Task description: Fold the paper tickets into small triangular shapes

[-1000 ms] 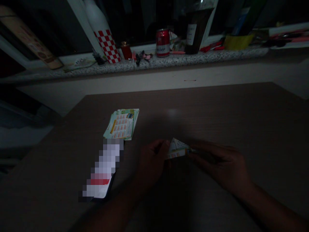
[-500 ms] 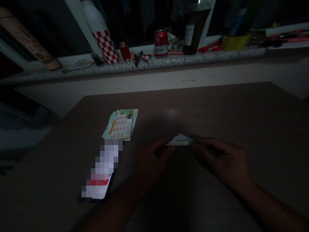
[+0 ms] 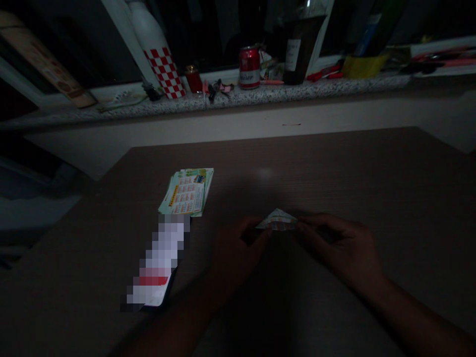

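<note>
A small folded paper (image 3: 277, 220), triangular and printed in green, white and orange, is held just over the dark wooden table (image 3: 353, 173). My left hand (image 3: 240, 248) pinches its left corner between thumb and fingers. At the opposite corner, my right hand (image 3: 340, 243) grips it the same way. Left of my hands lies a stack of printed paper sheets (image 3: 188, 193) with small grids on the top one. A phone (image 3: 159, 267) with a lit, blurred screen rests in front of the stack, near my left forearm.
Along the speckled stone windowsill (image 3: 223, 101) behind the table stand a red-and-white checkered bottle (image 3: 161, 59), a red can (image 3: 249, 69), a dark labelled container (image 3: 297, 54) and a yellow holder (image 3: 364, 66). A tall tube (image 3: 48, 62) leans at the left.
The folded paper has tilted and dropped slightly, showing more of its printed face. Both hands keep their hold with only small shifts of the fingers.
</note>
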`<move>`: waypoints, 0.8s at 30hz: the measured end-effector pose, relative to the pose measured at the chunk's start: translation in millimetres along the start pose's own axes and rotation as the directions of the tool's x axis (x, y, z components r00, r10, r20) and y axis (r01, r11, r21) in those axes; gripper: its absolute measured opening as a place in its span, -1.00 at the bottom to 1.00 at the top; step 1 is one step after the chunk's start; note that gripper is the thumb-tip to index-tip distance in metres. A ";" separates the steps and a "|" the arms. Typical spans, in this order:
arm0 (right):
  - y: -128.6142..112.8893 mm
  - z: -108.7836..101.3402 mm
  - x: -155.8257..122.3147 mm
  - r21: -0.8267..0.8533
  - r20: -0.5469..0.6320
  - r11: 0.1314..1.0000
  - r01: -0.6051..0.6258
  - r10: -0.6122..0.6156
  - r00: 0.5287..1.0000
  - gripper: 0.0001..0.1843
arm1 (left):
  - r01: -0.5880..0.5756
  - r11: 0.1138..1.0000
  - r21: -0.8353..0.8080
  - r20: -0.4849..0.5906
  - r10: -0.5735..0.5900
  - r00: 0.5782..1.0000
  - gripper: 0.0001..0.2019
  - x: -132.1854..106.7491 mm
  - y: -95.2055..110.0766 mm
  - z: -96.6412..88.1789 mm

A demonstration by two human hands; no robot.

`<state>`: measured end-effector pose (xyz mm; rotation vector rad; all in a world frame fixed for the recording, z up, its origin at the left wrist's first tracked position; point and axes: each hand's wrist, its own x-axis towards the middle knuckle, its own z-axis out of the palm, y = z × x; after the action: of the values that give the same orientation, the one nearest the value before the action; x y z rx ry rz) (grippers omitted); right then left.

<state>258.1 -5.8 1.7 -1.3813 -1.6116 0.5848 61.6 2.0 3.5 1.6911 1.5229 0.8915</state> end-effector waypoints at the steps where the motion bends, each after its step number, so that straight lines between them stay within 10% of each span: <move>1: 0.3 0.2 0.1 -0.007 0.000 1.000 0.007 -0.007 1.000 -0.89 | -0.007 1.000 0.009 0.003 0.007 1.000 -0.79 -0.2 -0.3 0.4; 24: 5.5 6.6 -6.5 -0.074 0.043 0.976 0.203 -0.200 0.979 -0.87 | -0.463 0.864 0.197 0.038 0.466 0.884 -0.86 -13.7 3.2 16.0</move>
<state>255.0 -9.2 -8.1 -1.2496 -1.7940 0.4316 75.7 -12.6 -2.9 2.2652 1.2587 1.0117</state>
